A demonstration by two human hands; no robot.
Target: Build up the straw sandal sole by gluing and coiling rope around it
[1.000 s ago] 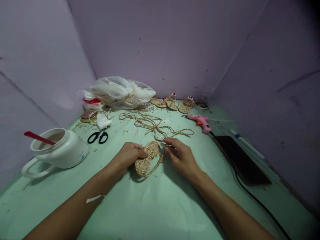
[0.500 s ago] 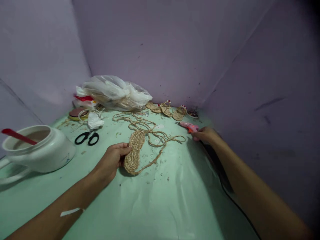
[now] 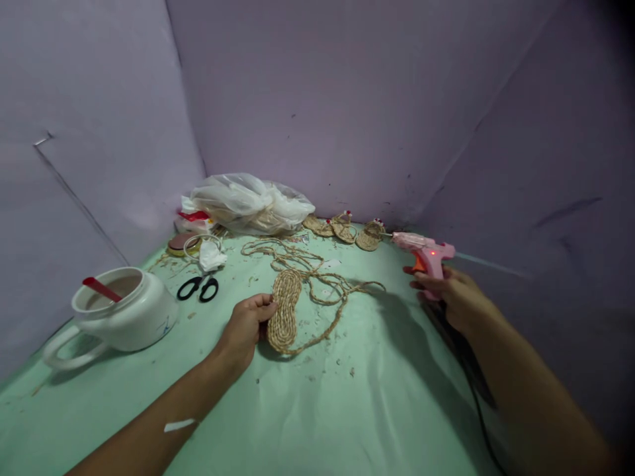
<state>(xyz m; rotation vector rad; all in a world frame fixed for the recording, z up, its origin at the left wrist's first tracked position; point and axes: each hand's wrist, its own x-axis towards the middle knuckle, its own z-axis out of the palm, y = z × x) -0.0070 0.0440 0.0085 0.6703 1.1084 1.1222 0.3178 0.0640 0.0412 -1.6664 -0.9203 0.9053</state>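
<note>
My left hand (image 3: 251, 324) pinches the left edge of a small sole coiled from braided straw cord (image 3: 284, 311), tilted up just above the table. From its lower end the loose cord (image 3: 327, 330) runs right and back in tangled loops over the tabletop. Off to the right, my right hand (image 3: 454, 294) grips a pink glue gun (image 3: 424, 251) by its handle, with the orange trigger in front. A red light glows on its side, a glue stick (image 3: 489, 264) sticks out behind, and the nozzle points left, apart from the sole.
A white pot (image 3: 133, 317) holding a red handle stands at the left. Nearby lie black-handled scissors (image 3: 198, 289), a white ring and crumpled tissue (image 3: 212, 254). A plastic bag (image 3: 248, 198) and several small straw sandals (image 3: 342, 229) line the back wall. A black cable (image 3: 479, 410) trails at right.
My right hand has lifted the glue gun off the table and wrapped round its handle. The view has shifted a little; my left hand still holds the straw sole.
</note>
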